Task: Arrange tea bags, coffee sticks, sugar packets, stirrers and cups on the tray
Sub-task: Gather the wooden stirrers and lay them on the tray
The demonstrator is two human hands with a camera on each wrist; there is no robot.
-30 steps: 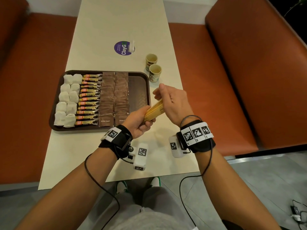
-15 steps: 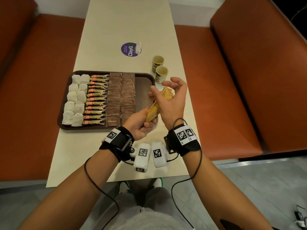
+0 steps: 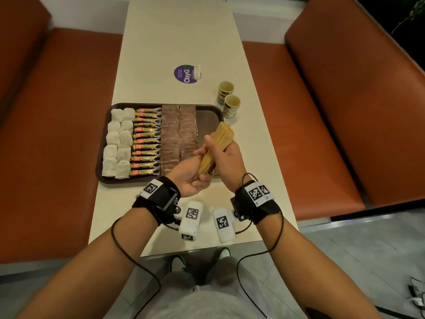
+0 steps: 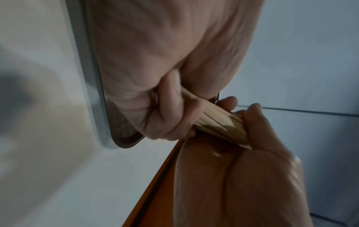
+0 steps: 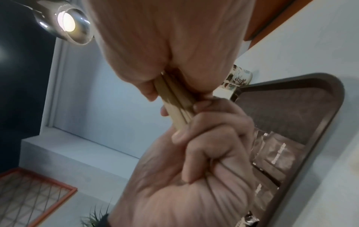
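Note:
I hold a bundle of wooden stirrers (image 3: 221, 138) slanted above the right side of the brown tray (image 3: 102, 150). My left hand (image 3: 199, 176) grips its lower end, and my right hand (image 3: 217, 149) wraps its middle, so the top ends stick out. In the wrist views both hands curl round the stirrers (image 4: 219, 122) (image 5: 174, 104). The tray holds white tea bags (image 3: 117, 143), coffee sticks (image 3: 147, 141) and brown sugar packets (image 3: 179, 134). Two paper cups (image 3: 226, 88) (image 3: 232, 104) stand on the table beyond the tray's far right corner.
A bare strip of tray floor (image 3: 208, 117) lies right of the sugar packets. A round purple sticker (image 3: 185, 73) is on the cream table (image 3: 174, 31) further back. Orange benches (image 3: 57, 111) run along both sides, and the table's near edge is close to my wrists.
My right hand, which lay opened against the stirrers' top ends, has closed round the middle of the bundle. My left hand kept its grip on the lower end.

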